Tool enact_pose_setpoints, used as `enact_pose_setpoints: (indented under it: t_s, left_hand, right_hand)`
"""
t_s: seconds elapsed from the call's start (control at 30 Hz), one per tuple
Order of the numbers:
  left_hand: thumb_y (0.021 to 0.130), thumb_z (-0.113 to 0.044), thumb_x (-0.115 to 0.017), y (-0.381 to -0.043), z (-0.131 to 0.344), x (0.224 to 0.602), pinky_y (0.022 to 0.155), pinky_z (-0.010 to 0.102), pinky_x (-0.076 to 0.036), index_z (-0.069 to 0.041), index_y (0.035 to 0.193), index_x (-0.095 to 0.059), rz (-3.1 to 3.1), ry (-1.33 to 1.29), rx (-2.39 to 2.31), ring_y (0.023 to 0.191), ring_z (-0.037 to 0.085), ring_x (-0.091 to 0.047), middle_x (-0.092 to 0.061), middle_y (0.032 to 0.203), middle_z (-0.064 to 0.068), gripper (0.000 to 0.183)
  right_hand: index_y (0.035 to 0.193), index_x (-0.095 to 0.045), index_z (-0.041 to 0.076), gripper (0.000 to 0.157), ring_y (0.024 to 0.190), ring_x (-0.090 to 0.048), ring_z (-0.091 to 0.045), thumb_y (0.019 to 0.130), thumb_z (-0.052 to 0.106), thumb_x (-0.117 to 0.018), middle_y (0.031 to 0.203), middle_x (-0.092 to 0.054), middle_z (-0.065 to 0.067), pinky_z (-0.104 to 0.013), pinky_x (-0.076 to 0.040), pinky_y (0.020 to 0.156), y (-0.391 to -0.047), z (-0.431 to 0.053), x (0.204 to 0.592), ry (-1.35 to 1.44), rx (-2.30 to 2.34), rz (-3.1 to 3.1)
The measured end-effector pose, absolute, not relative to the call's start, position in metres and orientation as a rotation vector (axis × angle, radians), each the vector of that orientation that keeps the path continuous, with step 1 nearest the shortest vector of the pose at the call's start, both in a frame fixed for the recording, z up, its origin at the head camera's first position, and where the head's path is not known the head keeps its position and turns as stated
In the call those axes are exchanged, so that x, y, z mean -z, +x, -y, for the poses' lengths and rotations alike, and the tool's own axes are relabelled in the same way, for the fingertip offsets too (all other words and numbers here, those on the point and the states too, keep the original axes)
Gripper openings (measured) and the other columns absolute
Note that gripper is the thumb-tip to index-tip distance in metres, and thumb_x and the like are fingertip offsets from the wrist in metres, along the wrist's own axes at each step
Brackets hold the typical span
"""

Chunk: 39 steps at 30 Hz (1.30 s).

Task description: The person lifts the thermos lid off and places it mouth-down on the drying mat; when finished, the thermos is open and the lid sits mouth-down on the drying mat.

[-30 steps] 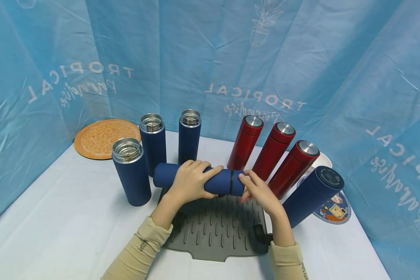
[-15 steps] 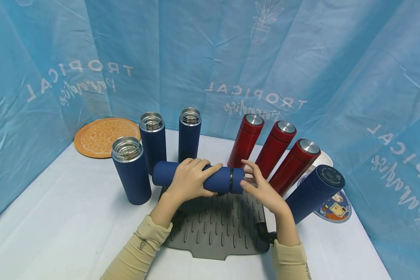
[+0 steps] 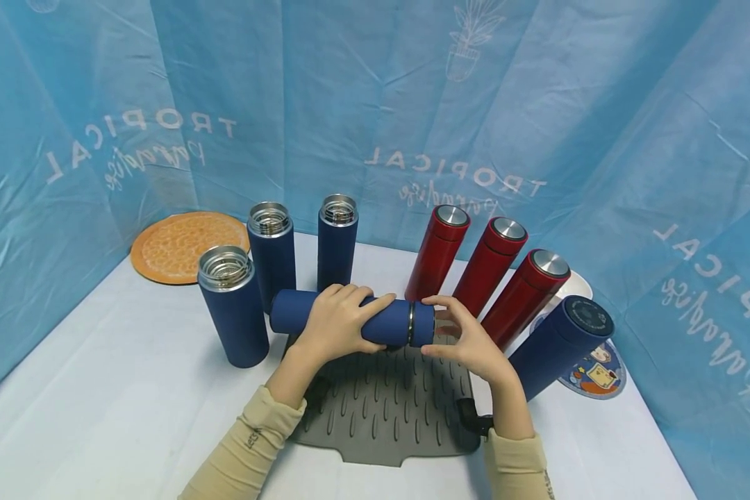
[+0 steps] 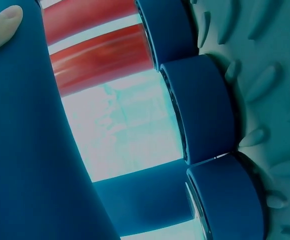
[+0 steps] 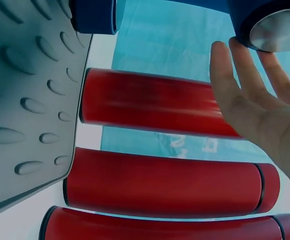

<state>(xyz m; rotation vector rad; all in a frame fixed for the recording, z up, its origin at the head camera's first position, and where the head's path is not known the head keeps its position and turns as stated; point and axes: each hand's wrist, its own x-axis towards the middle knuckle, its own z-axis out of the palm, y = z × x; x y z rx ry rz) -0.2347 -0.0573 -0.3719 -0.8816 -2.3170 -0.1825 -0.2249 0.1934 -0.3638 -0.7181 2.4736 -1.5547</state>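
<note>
My left hand (image 3: 344, 319) grips a navy thermos (image 3: 290, 310) from above and holds it sideways over the far part of a grey ribbed mat (image 3: 381, 410). On the right, the fingers and thumb of my right hand (image 3: 469, 340) span its navy lid (image 3: 423, 323). A shiny ring shows at the seam between lid and body. In the right wrist view, the fingertips are at the edge of the silver-topped lid (image 5: 280, 32). Several loose navy lids, such as this nearby lid (image 4: 200, 110), stand on the mat beneath the thermos, mostly hidden in the head view.
Three lidless navy thermoses (image 3: 234, 312) stand at the left, near an orange round mat (image 3: 187, 243). Three red thermoses (image 3: 437, 253) and a capped navy thermos (image 3: 556, 347) stand at the right. A patterned round mat (image 3: 603, 375) lies behind; blue curtains (image 3: 325, 90) surround the table.
My right hand has loosened from the lid, drawn back slightly and taken hold around it again. The shiny ring at the seam shows more. My left hand stays almost still.
</note>
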Motion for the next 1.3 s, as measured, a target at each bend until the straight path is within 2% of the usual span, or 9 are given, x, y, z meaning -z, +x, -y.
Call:
enact_pose_setpoints:
  t_s: [0.1, 0.2, 0.33, 0.5, 0.77, 0.97, 1.1, 1.23, 1.3]
  left_hand:
    - [0.056, -0.058, -0.080, -0.2351, 0.0576, 0.3729, 0.080, 0.037, -0.049, -0.025, 0.124, -0.059, 2.312, -0.880, 0.183, 0.088, 0.022, -0.062, -0.065, 0.099, 0.005, 0.078]
    - [0.055, -0.058, -0.080, -0.2354, 0.0576, 0.3732, 0.079, 0.037, -0.049, -0.025, 0.123, -0.059, 2.308, -0.879, 0.196, 0.088, 0.022, -0.062, -0.065, 0.099, 0.005, 0.078]
    - [0.055, -0.057, -0.080, -0.2362, 0.0571, 0.3737, 0.080, 0.038, -0.049, -0.025, 0.123, -0.059, 2.305, -0.884, 0.208, 0.088, 0.022, -0.062, -0.065, 0.099, 0.006, 0.078]
    - [0.056, -0.058, -0.080, -0.2355, 0.0573, 0.3731, 0.080, 0.037, -0.049, -0.026, 0.123, -0.059, 2.307, -0.890, 0.200, 0.089, 0.022, -0.062, -0.065, 0.099, 0.005, 0.077]
    - [0.056, -0.058, -0.079, -0.2364, 0.0577, 0.3740, 0.080, 0.038, -0.049, -0.026, 0.124, -0.059, 2.310, -0.883, 0.179, 0.089, 0.022, -0.062, -0.065, 0.100, 0.005, 0.078]
    - [0.056, -0.058, -0.080, -0.2364, 0.0578, 0.3733, 0.080, 0.038, -0.049, -0.026, 0.124, -0.059, 2.312, -0.887, 0.189, 0.089, 0.022, -0.061, -0.065, 0.099, 0.005, 0.078]
    - [0.055, -0.059, -0.079, -0.2365, 0.0574, 0.3731, 0.080, 0.038, -0.049, -0.026, 0.124, -0.059, 2.300, -0.888, 0.183, 0.088, 0.022, -0.062, -0.065, 0.099, 0.005, 0.079]
    - [0.056, -0.060, -0.078, -0.2363, 0.0572, 0.3732, 0.079, 0.037, -0.049, -0.026, 0.123, -0.059, 2.293, -0.889, 0.171, 0.088, 0.021, -0.062, -0.065, 0.098, 0.005, 0.078]
    - [0.056, -0.060, -0.078, -0.2364, 0.0573, 0.3732, 0.079, 0.037, -0.049, -0.026, 0.123, -0.059, 2.296, -0.891, 0.170, 0.088, 0.021, -0.062, -0.065, 0.099, 0.005, 0.078]
  right_hand:
    - [0.138, -0.035, 0.022, 0.071, 0.121, -0.043, -0.036, 0.078, 0.019, -0.072, 0.138, -0.036, -0.010, -0.054, -0.041, 0.094, -0.2251, -0.1929, 0.3644, -0.717, 1.551, -2.458]
    - [0.142, -0.028, 0.023, 0.065, 0.123, -0.042, -0.039, 0.087, 0.030, -0.060, 0.142, -0.032, -0.014, -0.054, -0.041, 0.094, -0.2245, -0.1913, 0.3636, -0.665, 1.537, -2.462]
    - [0.140, -0.034, 0.022, 0.053, 0.111, -0.053, -0.036, 0.092, 0.039, -0.049, 0.131, -0.046, -0.019, -0.051, -0.046, 0.088, -0.2236, -0.1879, 0.3619, -0.535, 1.488, -2.522]
    - [0.134, -0.042, 0.020, 0.047, 0.100, -0.057, -0.029, 0.091, 0.034, -0.053, 0.118, -0.056, -0.017, -0.046, -0.049, 0.083, -0.2232, -0.1866, 0.3616, -0.468, 1.475, -2.531]
    - [0.135, -0.040, 0.024, 0.060, 0.106, -0.054, -0.032, 0.081, 0.028, -0.067, 0.129, -0.045, -0.015, -0.043, -0.050, 0.082, -0.2235, -0.1897, 0.3628, -0.606, 1.549, -2.456]
    - [0.140, -0.032, 0.024, 0.060, 0.114, -0.051, -0.037, 0.087, 0.034, -0.059, 0.135, -0.040, -0.018, -0.049, -0.048, 0.086, -0.2242, -0.1889, 0.3621, -0.562, 1.529, -2.489]
    - [0.136, -0.039, 0.020, 0.049, 0.101, -0.057, -0.035, 0.092, 0.040, -0.048, 0.121, -0.054, -0.019, -0.044, -0.051, 0.081, -0.2247, -0.1876, 0.3611, -0.432, 1.512, -2.565]
    - [0.128, -0.049, 0.014, 0.043, 0.084, -0.058, -0.031, 0.092, 0.037, -0.050, 0.101, -0.060, -0.017, -0.035, -0.050, 0.074, -0.2251, -0.1881, 0.3616, -0.399, 1.520, -2.596]
    - [0.127, -0.050, 0.013, 0.042, 0.087, -0.059, -0.029, 0.090, 0.033, -0.054, 0.105, -0.060, -0.016, -0.037, -0.050, 0.076, -0.2251, -0.1898, 0.3617, -0.445, 1.550, -2.571]
